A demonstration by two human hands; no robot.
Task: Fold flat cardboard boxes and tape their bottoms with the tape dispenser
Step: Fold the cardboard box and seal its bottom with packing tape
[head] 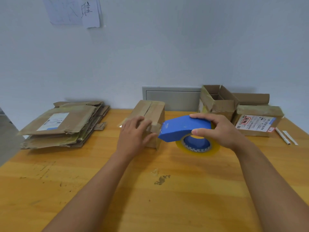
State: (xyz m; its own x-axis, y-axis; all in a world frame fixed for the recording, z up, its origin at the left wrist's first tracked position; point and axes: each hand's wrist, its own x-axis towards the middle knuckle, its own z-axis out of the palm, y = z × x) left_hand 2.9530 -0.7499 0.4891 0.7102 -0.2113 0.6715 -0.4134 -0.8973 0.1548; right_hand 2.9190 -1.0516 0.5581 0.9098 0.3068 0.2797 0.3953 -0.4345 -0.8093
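Right hand (pixel 222 131) grips the tape dispenser (pixel 184 128) against the box (pixel 150 113); left hand (pixel 133 133) presses flat on the box, fingers straight.

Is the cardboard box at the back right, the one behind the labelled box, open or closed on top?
Open. The back box has its top flaps standing up and splayed outward, showing its hollow inside.

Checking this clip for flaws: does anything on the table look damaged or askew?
Yes. The open box at the back right is crumpled, its flaps bent and torn. The flat box stack on the left is ragged with old tape. The table has a scuffed patch near its middle.
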